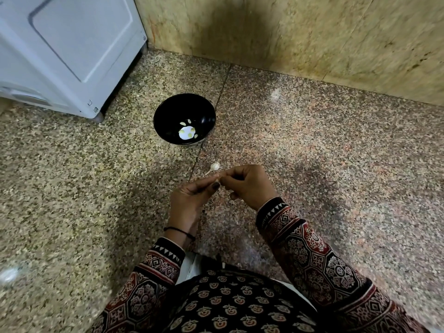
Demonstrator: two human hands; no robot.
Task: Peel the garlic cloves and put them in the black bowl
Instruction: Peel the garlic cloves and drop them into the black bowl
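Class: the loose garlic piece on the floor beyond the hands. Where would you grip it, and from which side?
Pinch the garlic piece by its rounded body from above, fingertips either side: it lies flat on the floor, and its thin tail looks too flimsy to lift by. Left hand and right hand now pinch another clove.

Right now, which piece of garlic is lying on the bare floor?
The white piece with a thin stalk, between the black bowl and the hands. The peeled cloves lie inside the bowl; another clove is pinched between left hand and right hand.
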